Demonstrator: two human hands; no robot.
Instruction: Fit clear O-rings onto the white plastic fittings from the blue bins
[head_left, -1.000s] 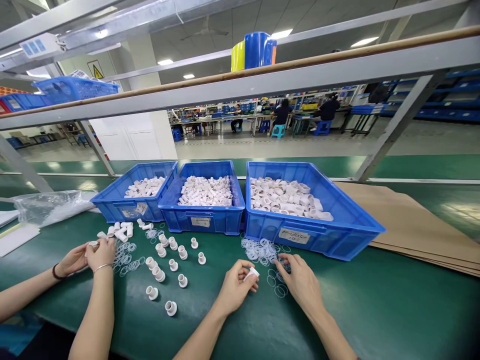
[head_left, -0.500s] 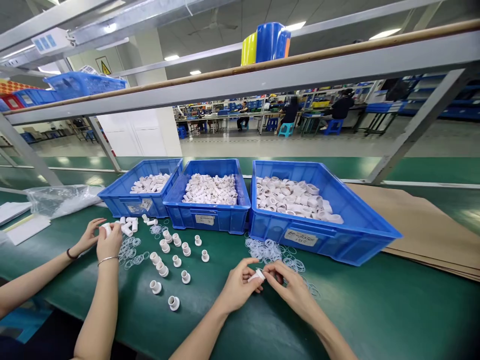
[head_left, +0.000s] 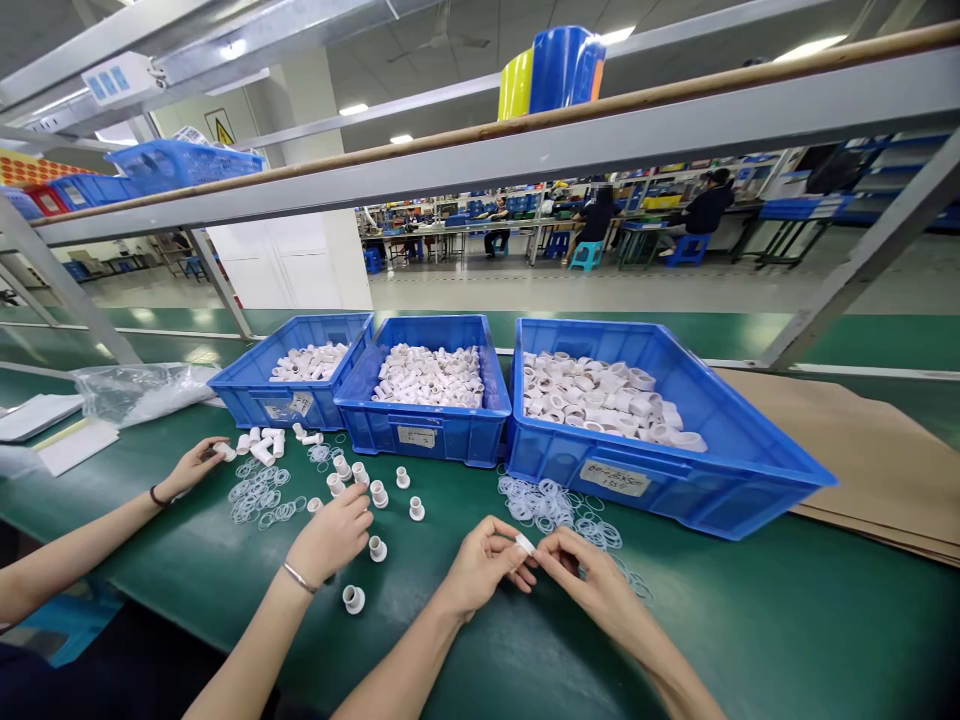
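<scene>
Just in front of the right-hand bin, my left hand (head_left: 480,568) is closed around a small white plastic fitting (head_left: 524,544). My right hand (head_left: 581,570) pinches at the end of the same fitting, thumb and forefinger together. Fingers cover most of the piece, and I cannot make out a ring on it. Beyond both hands lies a loose pile of clear thin rings (head_left: 551,503). To the left, several flanged white fittings (head_left: 377,549) stand upright on the green table (head_left: 675,640).
Three blue bins (head_left: 622,478) of white parts line the table's back. At left, a co-worker's one hand (head_left: 334,535) reaches over the standing fittings; the other (head_left: 196,466) touches a white tube piece. Brown cardboard (head_left: 862,430) lies right. A shelf beam (head_left: 465,155) crosses above.
The co-worker's nearer hand has moved right to the standing fittings; the other stays by the tube pieces. My hands still hold the fitting, which has turned slightly. The view has shifted a little.
</scene>
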